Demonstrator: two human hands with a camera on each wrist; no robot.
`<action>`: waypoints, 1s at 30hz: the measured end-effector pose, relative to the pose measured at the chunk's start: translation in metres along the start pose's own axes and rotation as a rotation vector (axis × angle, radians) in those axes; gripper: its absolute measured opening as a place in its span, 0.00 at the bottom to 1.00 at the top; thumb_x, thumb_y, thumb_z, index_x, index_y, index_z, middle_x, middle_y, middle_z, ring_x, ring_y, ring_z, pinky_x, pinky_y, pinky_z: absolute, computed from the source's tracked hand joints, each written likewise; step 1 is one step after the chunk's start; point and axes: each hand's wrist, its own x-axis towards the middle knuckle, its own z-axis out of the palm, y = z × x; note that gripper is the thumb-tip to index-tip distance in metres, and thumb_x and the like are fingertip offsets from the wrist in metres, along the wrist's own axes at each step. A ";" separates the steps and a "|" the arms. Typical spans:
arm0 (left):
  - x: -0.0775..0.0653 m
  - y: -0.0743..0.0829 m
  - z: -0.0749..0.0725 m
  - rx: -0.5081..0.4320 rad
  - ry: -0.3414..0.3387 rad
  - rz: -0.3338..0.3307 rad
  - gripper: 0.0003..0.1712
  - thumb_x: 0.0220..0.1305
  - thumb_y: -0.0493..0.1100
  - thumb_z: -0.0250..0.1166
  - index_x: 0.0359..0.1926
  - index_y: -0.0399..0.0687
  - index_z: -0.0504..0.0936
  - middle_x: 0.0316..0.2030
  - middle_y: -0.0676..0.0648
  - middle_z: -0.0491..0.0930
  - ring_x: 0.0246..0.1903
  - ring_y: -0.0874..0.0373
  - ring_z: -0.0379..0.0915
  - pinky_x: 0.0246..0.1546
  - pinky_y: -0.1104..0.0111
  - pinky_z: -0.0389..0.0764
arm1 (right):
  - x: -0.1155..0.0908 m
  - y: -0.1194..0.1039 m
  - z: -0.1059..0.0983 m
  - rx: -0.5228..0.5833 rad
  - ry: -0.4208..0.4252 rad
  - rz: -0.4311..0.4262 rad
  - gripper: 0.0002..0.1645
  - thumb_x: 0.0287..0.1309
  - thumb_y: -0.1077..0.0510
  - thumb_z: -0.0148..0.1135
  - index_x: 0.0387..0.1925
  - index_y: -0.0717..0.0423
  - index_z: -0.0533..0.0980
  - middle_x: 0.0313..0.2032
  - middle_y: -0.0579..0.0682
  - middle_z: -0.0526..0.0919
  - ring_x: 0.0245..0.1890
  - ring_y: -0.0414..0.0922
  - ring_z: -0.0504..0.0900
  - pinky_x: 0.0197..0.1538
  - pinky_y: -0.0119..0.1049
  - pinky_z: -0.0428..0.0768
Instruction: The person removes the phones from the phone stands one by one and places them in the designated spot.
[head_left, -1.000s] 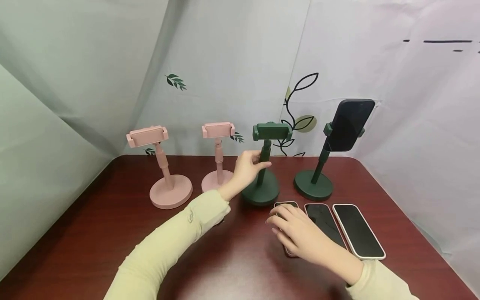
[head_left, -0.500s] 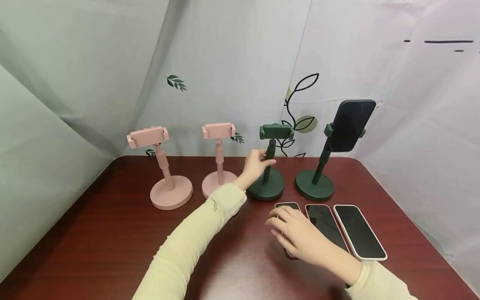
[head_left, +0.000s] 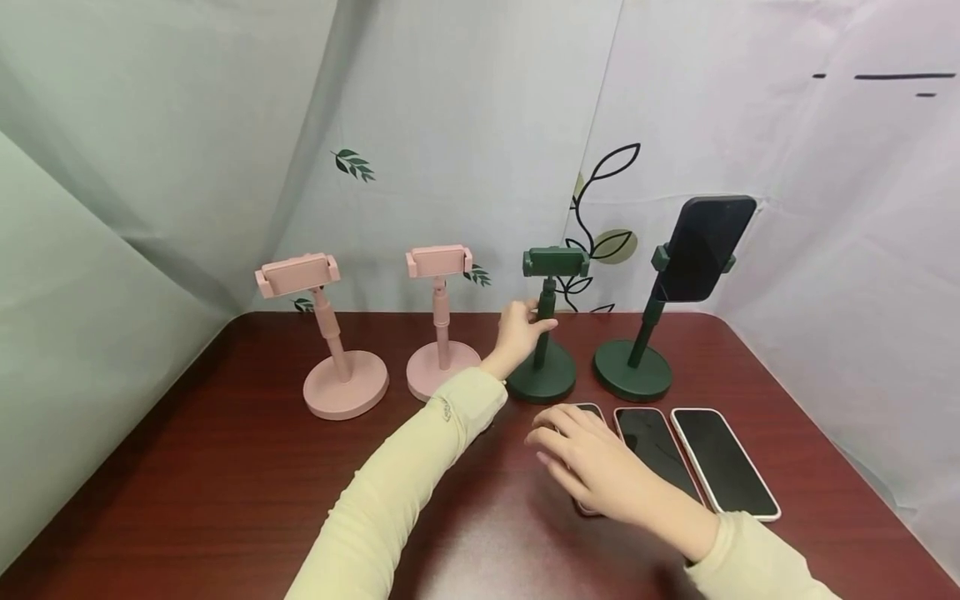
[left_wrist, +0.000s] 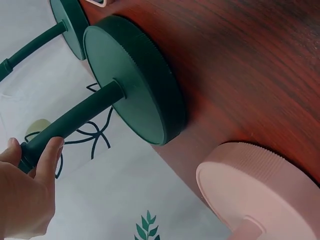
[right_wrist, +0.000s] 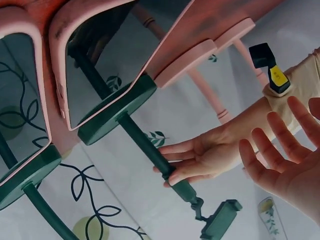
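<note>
My left hand [head_left: 517, 332] grips the pole of a green phone stand [head_left: 542, 382], thumb on the near side and fingers behind. In the left wrist view, the stand's round base [left_wrist: 132, 82] sits on the table, and my left hand [left_wrist: 27, 200] holds the pole's upper part. The stand's clamp [head_left: 556, 262] holds no phone. My right hand [head_left: 592, 462] hovers over or rests lightly on the leftmost phone [head_left: 592, 409], mostly covering it; contact cannot be told. In the right wrist view, the fingers of my right hand [right_wrist: 287, 162] are loosely bent around nothing.
To the right, another green stand [head_left: 632, 371] carries a dark phone [head_left: 705, 248]. Two pink stands [head_left: 346, 385] [head_left: 442, 371] stand left with bare clamps. A dark-screened phone [head_left: 656, 446] and a white-rimmed phone [head_left: 726, 462] lie right of my right hand. A curtain [head_left: 465, 108] hangs behind the table.
My left hand has shifted the green stand rightward and slightly back, toward the green stand with the phone. The motion has slowed in the last half second. My right hand stays nearly still.
</note>
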 end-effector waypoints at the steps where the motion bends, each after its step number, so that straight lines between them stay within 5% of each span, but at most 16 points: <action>1: 0.000 0.000 0.001 0.001 0.006 -0.004 0.16 0.58 0.39 0.66 0.47 0.36 0.82 0.40 0.38 0.85 0.42 0.49 0.83 0.47 0.59 0.80 | 0.000 0.000 0.000 0.001 0.001 0.000 0.07 0.60 0.56 0.57 0.41 0.46 0.77 0.43 0.43 0.76 0.46 0.42 0.74 0.48 0.43 0.74; 16: 0.001 0.004 0.010 0.054 0.131 -0.039 0.21 0.57 0.41 0.68 0.52 0.39 0.80 0.41 0.41 0.85 0.41 0.51 0.83 0.48 0.58 0.78 | -0.001 0.006 -0.004 0.017 0.005 0.041 0.09 0.56 0.59 0.62 0.40 0.48 0.78 0.42 0.43 0.76 0.46 0.42 0.74 0.48 0.41 0.73; 21: -0.013 0.018 0.018 -0.045 0.220 -0.119 0.36 0.56 0.40 0.68 0.65 0.44 0.64 0.53 0.38 0.75 0.52 0.46 0.72 0.54 0.54 0.71 | -0.001 0.013 -0.005 0.032 0.050 0.061 0.08 0.56 0.60 0.61 0.40 0.50 0.78 0.42 0.45 0.78 0.46 0.42 0.75 0.45 0.40 0.75; 26: -0.040 0.039 0.035 -0.184 0.207 -0.278 0.50 0.52 0.39 0.69 0.70 0.44 0.47 0.62 0.34 0.53 0.61 0.41 0.50 0.58 0.52 0.66 | 0.003 0.029 -0.011 0.130 0.202 0.203 0.06 0.56 0.66 0.60 0.36 0.54 0.77 0.34 0.44 0.80 0.34 0.38 0.76 0.39 0.33 0.76; 30: -0.050 0.052 0.043 -0.196 0.083 -0.352 0.43 0.53 0.41 0.68 0.67 0.43 0.57 0.58 0.36 0.61 0.56 0.45 0.56 0.55 0.55 0.67 | 0.014 0.046 -0.024 0.179 0.406 0.336 0.07 0.57 0.71 0.54 0.31 0.60 0.77 0.27 0.49 0.80 0.26 0.34 0.71 0.32 0.25 0.69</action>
